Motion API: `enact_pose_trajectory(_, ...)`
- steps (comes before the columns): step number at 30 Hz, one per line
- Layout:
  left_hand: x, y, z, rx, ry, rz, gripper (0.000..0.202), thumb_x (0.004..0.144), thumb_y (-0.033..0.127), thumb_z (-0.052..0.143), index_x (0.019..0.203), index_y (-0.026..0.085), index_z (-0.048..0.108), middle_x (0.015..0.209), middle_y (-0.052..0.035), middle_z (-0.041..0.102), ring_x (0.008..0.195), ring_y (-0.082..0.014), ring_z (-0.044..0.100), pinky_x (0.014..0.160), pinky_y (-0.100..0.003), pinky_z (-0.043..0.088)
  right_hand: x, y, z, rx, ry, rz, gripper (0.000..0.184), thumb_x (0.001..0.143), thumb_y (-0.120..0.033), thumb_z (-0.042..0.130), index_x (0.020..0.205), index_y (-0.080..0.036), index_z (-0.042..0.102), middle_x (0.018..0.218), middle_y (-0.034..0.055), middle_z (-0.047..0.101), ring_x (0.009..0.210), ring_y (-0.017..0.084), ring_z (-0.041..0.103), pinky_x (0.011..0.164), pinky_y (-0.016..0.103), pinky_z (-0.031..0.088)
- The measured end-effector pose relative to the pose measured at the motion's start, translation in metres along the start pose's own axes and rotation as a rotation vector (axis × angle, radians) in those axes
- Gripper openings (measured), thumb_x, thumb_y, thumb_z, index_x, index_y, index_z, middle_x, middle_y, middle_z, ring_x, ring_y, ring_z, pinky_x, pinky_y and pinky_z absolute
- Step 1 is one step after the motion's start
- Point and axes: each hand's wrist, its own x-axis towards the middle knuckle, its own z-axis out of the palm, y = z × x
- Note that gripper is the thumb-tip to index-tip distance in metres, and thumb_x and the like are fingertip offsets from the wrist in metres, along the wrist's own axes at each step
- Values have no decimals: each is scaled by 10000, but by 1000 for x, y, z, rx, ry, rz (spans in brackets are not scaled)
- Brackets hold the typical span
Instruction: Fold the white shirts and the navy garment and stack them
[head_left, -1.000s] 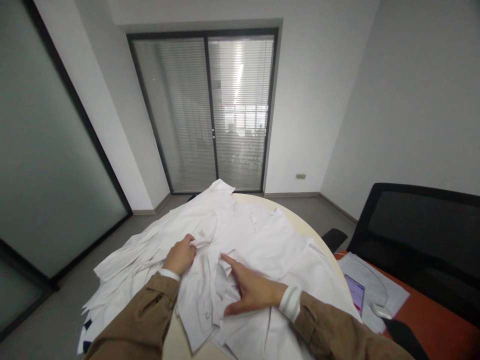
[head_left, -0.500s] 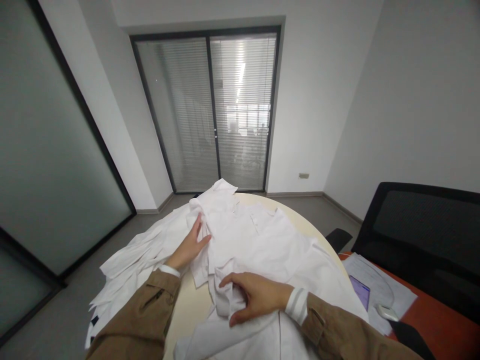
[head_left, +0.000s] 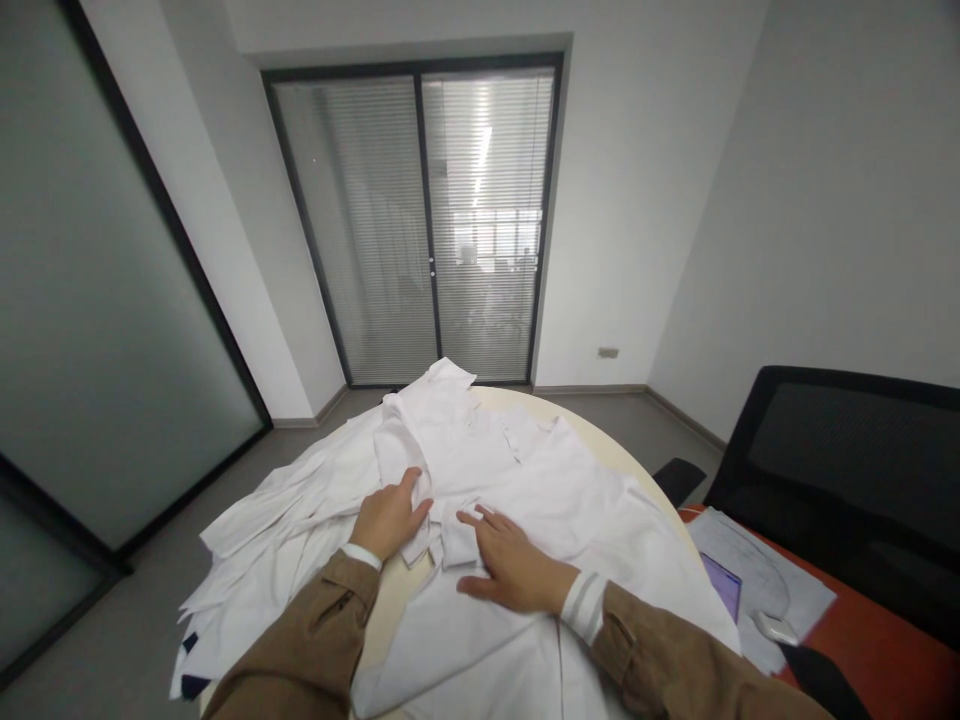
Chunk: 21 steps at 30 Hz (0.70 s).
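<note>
Room: grey-walled office, a sliding glass door (head_left: 431, 220) with slatted blinds ahead and a frosted glass partition (head_left: 97, 300) to my left.
Surface: round cream table (head_left: 592, 432), showing bare between my forearms.
Cloth: a heap of white shirts (head_left: 540, 500) covers most of the surface and hangs over its left edge.
Left: my left hand (head_left: 390, 517) lies open on the shirts, fingers slightly curled, holding nothing.
Right: my right hand (head_left: 514, 573) rests flat with fingers spread, just beside a folded white flap (head_left: 459, 535).
Nearby: an orange desk (head_left: 870, 640) to my right carries papers (head_left: 757, 570), a phone (head_left: 721, 586) and a white computer mouse (head_left: 774, 628), with a black mesh chair (head_left: 840, 440) behind it.
</note>
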Motion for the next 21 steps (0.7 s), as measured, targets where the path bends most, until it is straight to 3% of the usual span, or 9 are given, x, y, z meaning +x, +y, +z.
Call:
enact_pose_trajectory(2,-4,3,1,-6,-46,-27,576,911,539,450,1389,219,420,854,-90,692,868,-289,676,758,-345,429,5,1,1,-12,19,5,764,882,-550,569,1493,-169,314,1570,130,306,1464,359,188,1179,537,198)
enact_pose_trajectory(6,-10,4,4,-134,-130,89,683,861,545,529,1456,261,347,821,-28,686,807,-246,674,683,-288,413,11,1,1,-3,56,34,744,915,-535,518,1508,-152,283,1564,142,313,1470,335,180,1188,525,174)
enact_pose_trajectory(10,-9,-5,12,-164,-146,144,682,854,413,566,1480,274,335,871,-10,677,827,-212,664,708,-263,418,11,-6,-2,13,-24,43,1061,776,-717,587,1554,-153,135,1579,193,247,1471,392,120,1168,606,94)
enact_pose_trajectory(13,-4,-13,22,-213,-87,179,593,887,324,518,1460,247,385,1066,-60,689,990,-232,651,840,-301,447,5,-15,-4,-42,-51,-63,1318,580,-777,703,1564,-168,73,1585,213,211,1466,430,79,1149,641,-19)
enact_pose_trajectory(16,1,-18,29,-293,17,247,493,912,253,452,1403,200,467,1330,-104,591,1209,-239,554,1009,-341,406,-2,-22,-11,-70,-53,-195,1363,527,-759,745,1566,-185,74,1603,209,141,1467,426,81,1148,626,-50)
enact_pose_trajectory(21,1,-15,22,-359,35,291,443,860,201,506,1298,221,563,1244,-85,622,1171,-232,562,991,-326,424,-19,-33,-26,-18,-175,-363,1256,526,-672,806,1549,-297,182,1617,148,131,1459,429,129,1131,646,-49)
